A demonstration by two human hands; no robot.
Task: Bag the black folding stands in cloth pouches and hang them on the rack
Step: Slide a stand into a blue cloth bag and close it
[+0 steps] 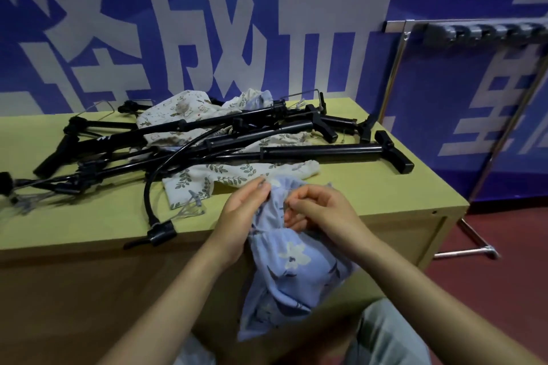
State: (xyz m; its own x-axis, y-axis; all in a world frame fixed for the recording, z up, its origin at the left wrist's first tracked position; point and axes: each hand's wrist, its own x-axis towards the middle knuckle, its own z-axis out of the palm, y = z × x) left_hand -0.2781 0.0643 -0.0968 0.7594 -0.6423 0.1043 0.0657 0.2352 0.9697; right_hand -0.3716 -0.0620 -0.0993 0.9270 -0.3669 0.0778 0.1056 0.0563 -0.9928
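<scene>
A light blue cloth pouch [292,272] with a white flower print hangs in front of the table's near edge. My left hand [243,213] grips its gathered top from the left. My right hand [314,210] pinches the top from the right, fingers curled. Several black folding stands [323,152] lie piled on the yellow-green table [370,195], tangled with white leaf-print pouches [204,179] and another pale pouch [184,108] at the back. The metal rack [406,27] stands at the right against the blue wall.
A curved black stand part [151,204] reaches the table's near edge. Clear plastic clips [192,204] lie beside the leaf-print pouch. Dark hooks [486,31] line the rack's top bar. The rack's foot [474,249] rests on the red floor to the right of the table.
</scene>
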